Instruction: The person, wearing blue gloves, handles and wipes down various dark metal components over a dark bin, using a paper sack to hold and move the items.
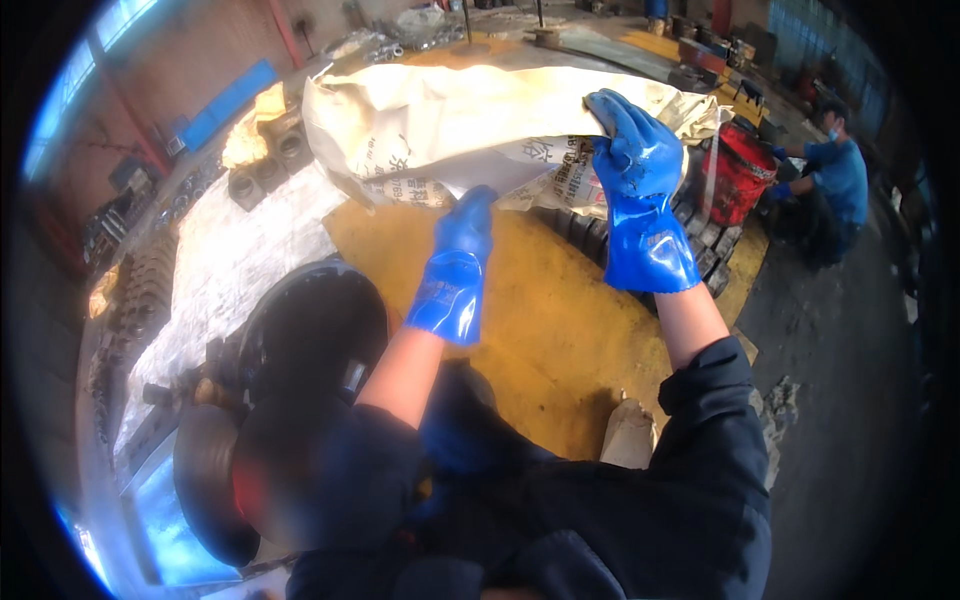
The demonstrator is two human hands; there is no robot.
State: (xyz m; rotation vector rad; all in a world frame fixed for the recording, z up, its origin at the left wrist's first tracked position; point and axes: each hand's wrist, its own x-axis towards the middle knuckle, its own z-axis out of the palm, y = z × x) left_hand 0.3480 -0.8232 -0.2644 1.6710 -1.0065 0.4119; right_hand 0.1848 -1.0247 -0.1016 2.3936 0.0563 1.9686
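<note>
A large cream woven sack (440,115) with dark printing stretches sideways in front of me, its mouth edge gaping toward me. My right hand (637,150), in a long blue rubber glove, is closed on the sack's upper edge near its right end. Lower and further left, my left hand (467,222) in a matching glove is closed at the near edge of the sack. The left fingertips are partly hidden against the fabric. What lies inside the sack cannot be seen.
Dark metal blocks (705,240) sit in rows beneath the sack's right end, on a yellow surface (540,310). Beside them stands a red bucket (738,175). A person in blue (838,175) crouches at far right. Black round machinery (310,320) is close on my left, near a white sheet (240,250).
</note>
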